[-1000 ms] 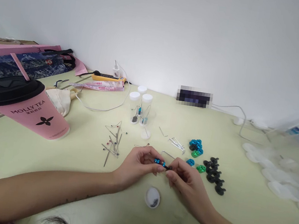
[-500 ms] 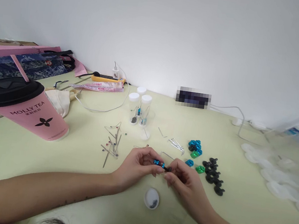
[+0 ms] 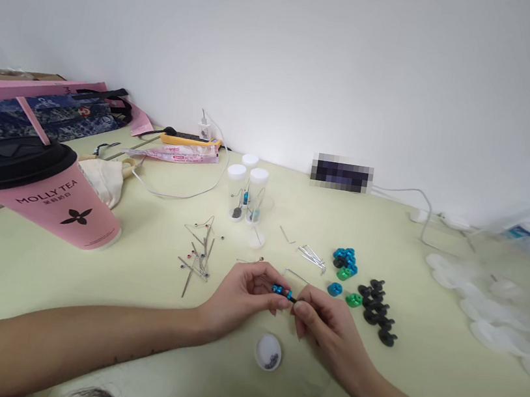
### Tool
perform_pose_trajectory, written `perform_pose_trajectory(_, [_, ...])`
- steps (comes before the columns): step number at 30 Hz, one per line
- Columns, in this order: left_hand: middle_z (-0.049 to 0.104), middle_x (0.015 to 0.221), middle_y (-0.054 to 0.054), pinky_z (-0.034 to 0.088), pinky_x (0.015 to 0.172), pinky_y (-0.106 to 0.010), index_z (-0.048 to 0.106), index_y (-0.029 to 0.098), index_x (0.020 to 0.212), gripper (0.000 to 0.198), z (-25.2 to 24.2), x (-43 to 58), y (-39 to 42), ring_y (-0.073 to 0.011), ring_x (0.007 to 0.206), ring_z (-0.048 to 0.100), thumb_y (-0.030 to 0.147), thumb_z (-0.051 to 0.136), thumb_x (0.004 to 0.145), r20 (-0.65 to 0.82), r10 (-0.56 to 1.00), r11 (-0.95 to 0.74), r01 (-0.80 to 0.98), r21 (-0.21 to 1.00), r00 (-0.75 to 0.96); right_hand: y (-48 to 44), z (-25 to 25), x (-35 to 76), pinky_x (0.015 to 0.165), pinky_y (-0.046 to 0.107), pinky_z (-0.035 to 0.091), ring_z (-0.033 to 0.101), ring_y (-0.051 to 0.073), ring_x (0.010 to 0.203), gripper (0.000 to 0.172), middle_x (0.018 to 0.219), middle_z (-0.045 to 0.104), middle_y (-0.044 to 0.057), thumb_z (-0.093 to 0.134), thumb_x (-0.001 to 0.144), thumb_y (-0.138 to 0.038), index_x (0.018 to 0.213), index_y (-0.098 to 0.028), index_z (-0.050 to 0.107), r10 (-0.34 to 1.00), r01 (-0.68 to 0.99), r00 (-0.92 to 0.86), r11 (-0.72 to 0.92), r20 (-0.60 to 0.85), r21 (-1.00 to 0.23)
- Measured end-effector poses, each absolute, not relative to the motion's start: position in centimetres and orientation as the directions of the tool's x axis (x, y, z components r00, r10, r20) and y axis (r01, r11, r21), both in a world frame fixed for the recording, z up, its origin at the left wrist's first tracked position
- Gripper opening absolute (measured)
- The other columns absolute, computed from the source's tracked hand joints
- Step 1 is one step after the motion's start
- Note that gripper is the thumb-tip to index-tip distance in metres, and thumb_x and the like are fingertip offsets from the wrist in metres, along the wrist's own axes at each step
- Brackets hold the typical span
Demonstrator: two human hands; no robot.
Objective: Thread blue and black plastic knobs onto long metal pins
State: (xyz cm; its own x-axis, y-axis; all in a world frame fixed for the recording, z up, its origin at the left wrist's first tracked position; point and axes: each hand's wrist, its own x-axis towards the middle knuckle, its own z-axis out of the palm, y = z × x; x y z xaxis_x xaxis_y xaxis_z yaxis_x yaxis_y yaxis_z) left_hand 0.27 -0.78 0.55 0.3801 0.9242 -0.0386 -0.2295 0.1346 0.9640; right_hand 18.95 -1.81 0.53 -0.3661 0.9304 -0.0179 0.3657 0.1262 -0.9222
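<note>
My left hand [image 3: 242, 294] pinches a thin metal pin strung with small blue beads [image 3: 281, 290], held just above the pale green table [image 3: 85, 285]. My right hand [image 3: 324, 322] meets it from the right, fingers pinched on the pin's dark end; what sits under the fingertips is too small to name. A small white lid [image 3: 269, 351] with a few dark beads lies just below both hands. Loose metal pins [image 3: 198, 256] lie to the left of the hands. Blue and green beads [image 3: 345, 264] and black beads [image 3: 377, 309] lie to the right.
A pink lidded cup [image 3: 39, 193] stands at the left. Clear vials with white caps [image 3: 246, 192] stand behind the hands, with another bunch of pins [image 3: 313, 256] beside them. Cables, a yellow power strip [image 3: 189, 140] and bags line the back; white plastic pieces [image 3: 491, 309] lie at the right.
Both hands stay together on the beaded pin. My right fingers have shifted slightly along its dark end. Nothing else on the table has moved.
</note>
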Motion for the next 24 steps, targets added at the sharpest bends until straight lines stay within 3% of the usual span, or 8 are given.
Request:
perform_pose_trajectory(5, [0.068, 0.076, -0.004, 0.048, 0.065, -0.022, 0.068, 0.014, 0.083, 0.017, 0.44, 0.31, -0.71, -0.0102, 0.067, 0.06, 0.02, 0.076, 0.07, -0.063, 0.929, 0.15, -0.215, 0.965, 0.364, -1.87, 0.22, 18.79, 0.05, 0.022, 0.028, 0.038, 0.011, 0.055, 0.022, 0.058, 0.042, -0.006, 0.064, 0.082, -0.039, 0.081, -0.02, 0.053, 0.958, 0.334, -0.287, 0.08, -0.021, -0.939])
perform_pose_trajectory(12, [0.067, 0.078, -0.004, 0.048, 0.063, -0.023, 0.068, 0.014, 0.082, 0.017, 0.54, 0.28, -0.74, -0.0104, 0.066, 0.059, 0.02, 0.077, 0.069, -0.041, 0.922, 0.14, -0.234, 0.962, 0.385, -1.86, 0.64, 18.85, 0.048, 0.023, 0.026, 0.037, 0.011, 0.053, 0.033, 0.056, 0.049, -0.003, 0.052, 0.089, -0.043, 0.067, -0.019, 0.049, 0.93, 0.332, -0.365, 0.091, -0.039, -0.939])
perform_pose_trajectory(24, [0.068, 0.08, -0.004, 0.047, 0.065, -0.023, 0.067, 0.014, 0.083, 0.02, 0.72, 0.3, -0.71, -0.0105, 0.068, 0.058, 0.023, 0.077, 0.069, -0.096, 0.935, 0.179, -0.221, 0.959, 0.341, -1.94, 0.35, 18.93, 0.049, 0.023, 0.026, 0.037, 0.011, 0.054, 0.03, 0.062, 0.047, -0.003, 0.047, 0.092, -0.045, 0.079, -0.019, 0.052, 0.933, 0.3, -0.359, 0.085, -0.03, -0.95])
